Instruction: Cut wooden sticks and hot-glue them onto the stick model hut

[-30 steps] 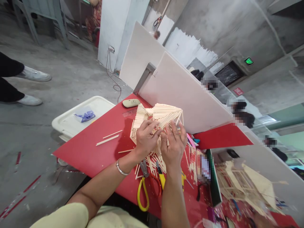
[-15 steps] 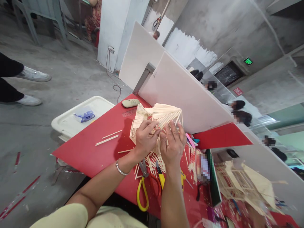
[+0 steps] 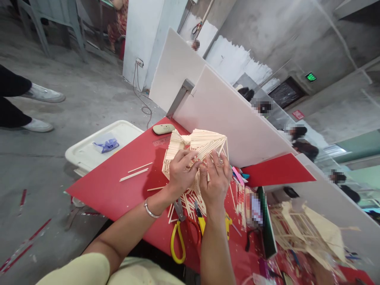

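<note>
A house-like model of thin wooden sticks (image 3: 208, 136) stands near the back of the red table, with rows of sticks forming slanted panels. My left hand (image 3: 182, 172) is at its near side, thumb and fingers pinched together on a wooden stick, mostly hidden by the fingers. Opposite it, my right hand (image 3: 216, 178) rests on the model's right part, fingers stretched and apart, thumb close to the left fingertips. Below the hands lie many loose sticks (image 3: 190, 204), yellow-handled pliers (image 3: 177, 241) and a yellow cutter (image 3: 201, 221).
A beige remote-like object (image 3: 163, 128) and several single sticks (image 3: 133, 175) lie on the red table (image 3: 103, 190). White partitions (image 3: 228, 122) rise behind. At right is another stick model (image 3: 299, 225); at left, a white plastic lid (image 3: 86, 146). A person's shoes (image 3: 44, 93) show on the floor.
Both hands stay at the same place on the model, with only a slight shift of the right fingers. The view has barely moved.
</note>
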{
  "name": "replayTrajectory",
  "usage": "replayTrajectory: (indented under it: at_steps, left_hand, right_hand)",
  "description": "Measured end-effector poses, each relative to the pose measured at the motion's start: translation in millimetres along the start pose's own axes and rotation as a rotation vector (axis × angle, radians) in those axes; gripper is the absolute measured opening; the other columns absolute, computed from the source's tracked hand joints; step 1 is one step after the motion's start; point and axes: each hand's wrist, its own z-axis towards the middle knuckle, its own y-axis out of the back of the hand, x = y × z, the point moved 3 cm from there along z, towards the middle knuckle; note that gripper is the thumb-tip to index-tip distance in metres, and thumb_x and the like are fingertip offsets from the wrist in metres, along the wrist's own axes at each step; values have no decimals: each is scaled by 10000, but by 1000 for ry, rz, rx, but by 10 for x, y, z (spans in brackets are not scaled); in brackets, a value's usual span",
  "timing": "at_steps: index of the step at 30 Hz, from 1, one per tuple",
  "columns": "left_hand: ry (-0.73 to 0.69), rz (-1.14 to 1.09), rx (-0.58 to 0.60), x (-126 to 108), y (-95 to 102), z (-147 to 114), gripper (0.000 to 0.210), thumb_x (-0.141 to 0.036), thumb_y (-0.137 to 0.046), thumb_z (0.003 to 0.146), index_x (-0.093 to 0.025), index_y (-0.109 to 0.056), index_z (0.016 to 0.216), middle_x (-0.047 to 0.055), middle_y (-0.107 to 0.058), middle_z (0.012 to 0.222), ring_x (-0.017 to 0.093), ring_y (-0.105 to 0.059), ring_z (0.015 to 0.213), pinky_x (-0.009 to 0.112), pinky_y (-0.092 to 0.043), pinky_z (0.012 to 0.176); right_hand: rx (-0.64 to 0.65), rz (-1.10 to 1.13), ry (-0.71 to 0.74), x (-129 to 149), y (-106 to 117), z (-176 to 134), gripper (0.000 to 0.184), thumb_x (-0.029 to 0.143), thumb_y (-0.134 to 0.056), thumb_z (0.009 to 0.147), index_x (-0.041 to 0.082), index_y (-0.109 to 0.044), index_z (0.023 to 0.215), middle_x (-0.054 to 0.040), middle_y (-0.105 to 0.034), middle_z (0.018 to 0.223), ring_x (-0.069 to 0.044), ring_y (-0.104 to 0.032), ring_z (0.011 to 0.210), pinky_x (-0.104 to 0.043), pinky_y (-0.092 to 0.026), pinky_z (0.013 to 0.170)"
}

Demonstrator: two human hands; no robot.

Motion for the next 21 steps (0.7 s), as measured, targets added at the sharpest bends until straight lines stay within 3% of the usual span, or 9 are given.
replayTrajectory:
  at_steps: [21]
  left_hand:
    - [-12,15,-11,3,-6,-4,273,-158,-713,833,-217,-697,1099,32,-676,972,136,-678,858,275,-602,750]
  right_hand:
    - [10,-3,-11,4,-1,-20,439,301,-568,957,230,-556,1390,-72,-545,1465,-277,-372,1443,-526,-354,1131]
